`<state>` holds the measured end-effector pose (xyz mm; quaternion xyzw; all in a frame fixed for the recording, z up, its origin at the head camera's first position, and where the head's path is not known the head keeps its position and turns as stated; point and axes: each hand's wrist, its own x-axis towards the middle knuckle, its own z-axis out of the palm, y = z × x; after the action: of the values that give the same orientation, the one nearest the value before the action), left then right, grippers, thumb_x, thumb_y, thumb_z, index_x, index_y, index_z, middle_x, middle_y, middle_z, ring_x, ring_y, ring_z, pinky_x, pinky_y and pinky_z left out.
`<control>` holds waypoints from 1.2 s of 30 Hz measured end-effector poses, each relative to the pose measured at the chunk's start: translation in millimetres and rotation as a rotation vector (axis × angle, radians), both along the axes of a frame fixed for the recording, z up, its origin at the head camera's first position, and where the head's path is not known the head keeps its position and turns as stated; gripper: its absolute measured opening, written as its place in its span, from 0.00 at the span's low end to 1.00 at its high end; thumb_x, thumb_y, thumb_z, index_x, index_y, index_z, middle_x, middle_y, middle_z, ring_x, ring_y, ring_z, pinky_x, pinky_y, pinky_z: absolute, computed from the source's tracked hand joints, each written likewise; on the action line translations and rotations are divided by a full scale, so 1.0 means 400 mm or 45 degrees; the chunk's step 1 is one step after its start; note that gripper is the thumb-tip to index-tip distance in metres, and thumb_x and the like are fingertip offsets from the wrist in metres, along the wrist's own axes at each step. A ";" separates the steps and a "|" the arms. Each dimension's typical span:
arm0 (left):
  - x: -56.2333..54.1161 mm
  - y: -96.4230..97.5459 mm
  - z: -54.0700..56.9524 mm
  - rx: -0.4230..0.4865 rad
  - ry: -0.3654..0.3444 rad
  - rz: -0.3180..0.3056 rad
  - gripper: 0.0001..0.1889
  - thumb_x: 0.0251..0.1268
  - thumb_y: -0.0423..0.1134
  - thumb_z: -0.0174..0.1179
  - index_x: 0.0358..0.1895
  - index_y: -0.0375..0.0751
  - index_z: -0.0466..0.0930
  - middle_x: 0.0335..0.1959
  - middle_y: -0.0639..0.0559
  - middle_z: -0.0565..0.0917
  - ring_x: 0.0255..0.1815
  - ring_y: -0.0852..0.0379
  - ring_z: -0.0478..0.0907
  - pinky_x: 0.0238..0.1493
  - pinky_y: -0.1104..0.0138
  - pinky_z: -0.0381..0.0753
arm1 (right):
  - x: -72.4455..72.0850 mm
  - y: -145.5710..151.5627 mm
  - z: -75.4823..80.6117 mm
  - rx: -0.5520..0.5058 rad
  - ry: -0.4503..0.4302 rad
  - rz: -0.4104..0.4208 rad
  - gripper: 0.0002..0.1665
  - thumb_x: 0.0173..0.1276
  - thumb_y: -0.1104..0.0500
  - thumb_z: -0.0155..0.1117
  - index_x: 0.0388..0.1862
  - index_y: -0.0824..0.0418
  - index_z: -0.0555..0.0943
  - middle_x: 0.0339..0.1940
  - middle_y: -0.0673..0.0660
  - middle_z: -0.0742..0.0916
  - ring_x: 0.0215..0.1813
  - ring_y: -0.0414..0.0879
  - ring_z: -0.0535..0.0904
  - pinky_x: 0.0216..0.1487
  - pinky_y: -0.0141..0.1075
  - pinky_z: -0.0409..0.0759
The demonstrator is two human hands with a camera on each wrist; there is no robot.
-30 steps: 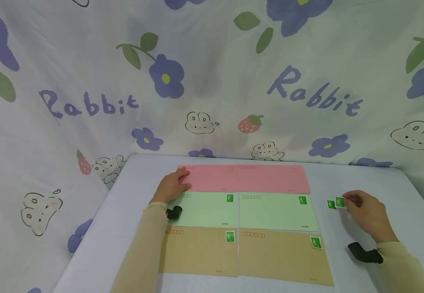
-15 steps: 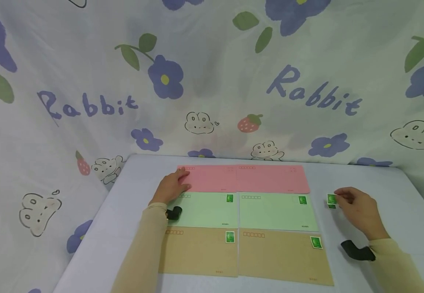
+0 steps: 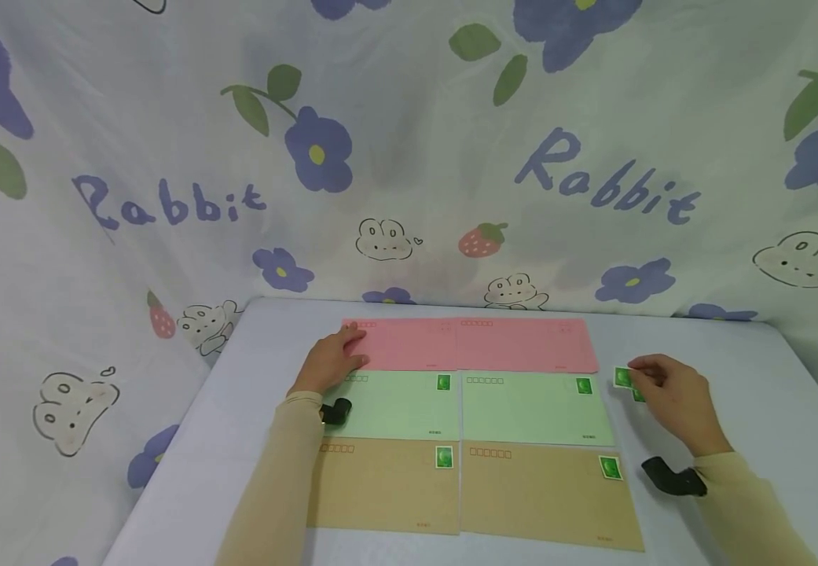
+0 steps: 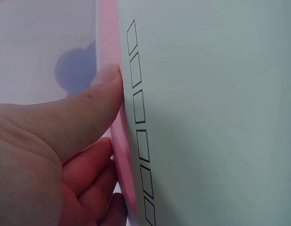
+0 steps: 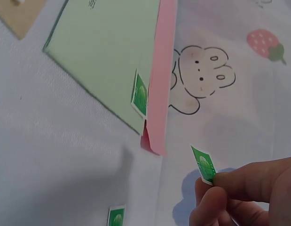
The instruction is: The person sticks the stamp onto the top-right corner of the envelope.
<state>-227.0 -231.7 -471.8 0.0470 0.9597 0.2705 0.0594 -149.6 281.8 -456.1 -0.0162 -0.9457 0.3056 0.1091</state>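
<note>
My right hand pinches a small green postage stamp between thumb and fingers, right of the envelopes. In the right wrist view that stamp stands tilted at the fingertips. A second loose stamp lies on the table below it, partly hidden by the hand. My left hand rests at the left end of the left pink envelope, thumb and fingers touching it. The left wrist view has the thumb against the pink envelope. Beside that one lies the right pink envelope, with no stamp on it.
Two pale green envelopes lie in the middle row and two brown envelopes in the front row, each with a stamp at its upper right. A printed cloth hangs behind the white table.
My right hand has carried its stamp leftward, across the loose stamp on the table and toward the envelopes. The left hand has stayed on the pink envelope.
</note>
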 end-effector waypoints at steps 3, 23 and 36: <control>0.001 0.002 0.004 0.000 0.002 0.003 0.31 0.69 0.42 0.65 0.73 0.40 0.69 0.78 0.41 0.61 0.76 0.35 0.59 0.75 0.44 0.59 | -0.002 -0.010 0.002 -0.020 0.003 0.006 0.14 0.72 0.61 0.62 0.48 0.72 0.82 0.36 0.65 0.87 0.32 0.48 0.79 0.25 0.30 0.73; -0.005 0.000 -0.002 -0.016 -0.009 -0.013 0.31 0.70 0.42 0.64 0.74 0.40 0.68 0.78 0.43 0.60 0.76 0.35 0.59 0.75 0.44 0.59 | -0.042 -0.075 0.011 -0.108 0.114 0.099 0.12 0.72 0.60 0.63 0.45 0.69 0.84 0.34 0.61 0.88 0.30 0.41 0.79 0.25 0.30 0.75; -0.002 -0.002 0.005 -0.004 0.006 -0.024 0.31 0.70 0.42 0.65 0.73 0.39 0.69 0.78 0.42 0.60 0.75 0.35 0.60 0.75 0.44 0.59 | -0.060 -0.128 0.016 -0.179 0.127 0.143 0.11 0.71 0.62 0.64 0.45 0.69 0.85 0.34 0.61 0.88 0.31 0.42 0.79 0.26 0.29 0.75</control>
<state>-227.8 -232.4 -469.7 0.0567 0.9598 0.2685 0.0597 -173.7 230.6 -449.6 0.0444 -0.9148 0.3772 0.1374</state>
